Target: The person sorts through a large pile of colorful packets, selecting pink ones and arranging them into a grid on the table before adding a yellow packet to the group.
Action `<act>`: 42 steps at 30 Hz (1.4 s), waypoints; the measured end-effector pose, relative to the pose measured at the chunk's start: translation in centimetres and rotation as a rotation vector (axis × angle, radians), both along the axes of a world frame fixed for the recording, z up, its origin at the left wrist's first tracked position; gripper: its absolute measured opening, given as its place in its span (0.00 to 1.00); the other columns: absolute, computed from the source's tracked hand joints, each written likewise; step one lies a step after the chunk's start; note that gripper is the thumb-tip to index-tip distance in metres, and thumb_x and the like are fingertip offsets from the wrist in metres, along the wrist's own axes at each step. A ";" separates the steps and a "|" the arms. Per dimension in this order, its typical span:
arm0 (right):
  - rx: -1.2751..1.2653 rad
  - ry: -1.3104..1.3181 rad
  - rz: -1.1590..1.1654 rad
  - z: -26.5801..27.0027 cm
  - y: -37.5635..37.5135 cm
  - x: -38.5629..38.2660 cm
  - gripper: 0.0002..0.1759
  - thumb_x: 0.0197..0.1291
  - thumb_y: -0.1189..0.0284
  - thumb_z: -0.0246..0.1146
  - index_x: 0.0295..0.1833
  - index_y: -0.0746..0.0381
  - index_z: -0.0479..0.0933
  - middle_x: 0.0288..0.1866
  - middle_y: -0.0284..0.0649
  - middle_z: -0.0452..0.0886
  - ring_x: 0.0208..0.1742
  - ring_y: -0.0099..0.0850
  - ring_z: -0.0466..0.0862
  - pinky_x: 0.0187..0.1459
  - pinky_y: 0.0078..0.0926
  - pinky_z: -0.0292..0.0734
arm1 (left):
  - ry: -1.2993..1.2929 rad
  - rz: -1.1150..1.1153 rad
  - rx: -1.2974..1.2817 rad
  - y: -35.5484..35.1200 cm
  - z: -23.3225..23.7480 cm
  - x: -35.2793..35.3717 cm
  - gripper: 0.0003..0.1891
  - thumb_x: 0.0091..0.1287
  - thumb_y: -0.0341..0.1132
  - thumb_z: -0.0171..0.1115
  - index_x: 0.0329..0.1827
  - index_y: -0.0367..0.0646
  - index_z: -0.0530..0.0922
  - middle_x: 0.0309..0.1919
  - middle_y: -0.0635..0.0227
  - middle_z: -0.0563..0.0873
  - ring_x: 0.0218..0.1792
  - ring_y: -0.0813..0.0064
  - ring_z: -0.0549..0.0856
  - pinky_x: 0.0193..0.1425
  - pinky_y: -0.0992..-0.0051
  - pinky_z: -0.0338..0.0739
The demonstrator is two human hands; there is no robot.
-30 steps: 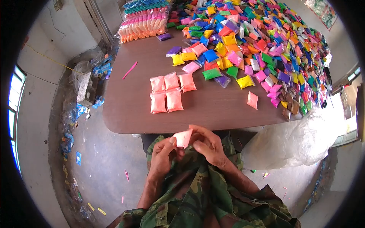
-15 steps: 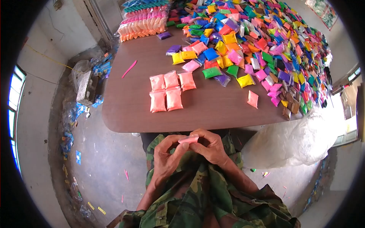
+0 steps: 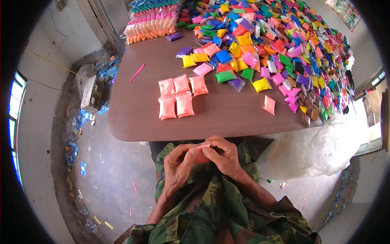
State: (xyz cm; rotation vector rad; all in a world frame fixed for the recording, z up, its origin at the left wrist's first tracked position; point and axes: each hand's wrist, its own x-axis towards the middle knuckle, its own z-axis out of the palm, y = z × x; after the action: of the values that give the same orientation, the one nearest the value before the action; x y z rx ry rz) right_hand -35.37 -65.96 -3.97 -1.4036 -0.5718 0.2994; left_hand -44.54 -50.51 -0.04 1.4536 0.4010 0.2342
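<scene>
A small pale-pink packet [image 3: 200,146] sits level, edge-on, mostly hidden, pinched between left fingers [image 3: 188,152] and right fingers [image 3: 213,153].

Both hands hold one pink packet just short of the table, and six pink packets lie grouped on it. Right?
Not six. The head view shows five grouped packets, three behind, two in front. The left hand and right hand do hold one pink packet just short of the table.

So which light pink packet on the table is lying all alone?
The single packet near the table front edge, on the right; the other five lie touching in a cluster to its left.
</scene>
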 end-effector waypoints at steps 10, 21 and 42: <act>-0.081 -0.025 -0.031 0.5 0.1 -0.2 0.07 0.68 0.75 0.71 0.48 0.67 0.86 0.42 0.38 0.86 0.44 0.26 0.83 0.48 0.26 0.77 | -0.061 0.030 -0.016 0.1 -1.4 0.3 0.09 0.78 0.32 0.66 0.48 0.33 0.87 0.34 0.76 0.86 0.37 0.86 0.79 0.42 0.82 0.75; -0.048 0.007 -0.009 0.5 0.6 -0.3 0.07 0.68 0.75 0.71 0.48 0.66 0.85 0.47 0.36 0.85 0.46 0.23 0.82 0.50 0.25 0.78 | -0.198 0.081 0.573 0.3 -1.4 0.6 0.06 0.74 0.28 0.68 0.47 0.33 0.86 0.37 0.66 0.90 0.38 0.80 0.85 0.44 0.76 0.80; -0.084 -0.167 -0.082 1.1 0.4 -0.1 0.08 0.66 0.80 0.70 0.49 0.66 0.86 0.48 0.41 0.85 0.49 0.30 0.85 0.53 0.29 0.80 | -0.094 -0.007 0.198 0.5 -2.1 0.4 0.06 0.74 0.26 0.67 0.50 0.34 0.86 0.40 0.70 0.90 0.41 0.84 0.85 0.49 0.80 0.80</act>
State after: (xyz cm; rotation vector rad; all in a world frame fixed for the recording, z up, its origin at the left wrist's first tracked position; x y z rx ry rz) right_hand -35.49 -65.57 -2.90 -1.5384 -0.6425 0.1430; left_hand -44.16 -50.01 -2.18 1.6314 0.3030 0.3431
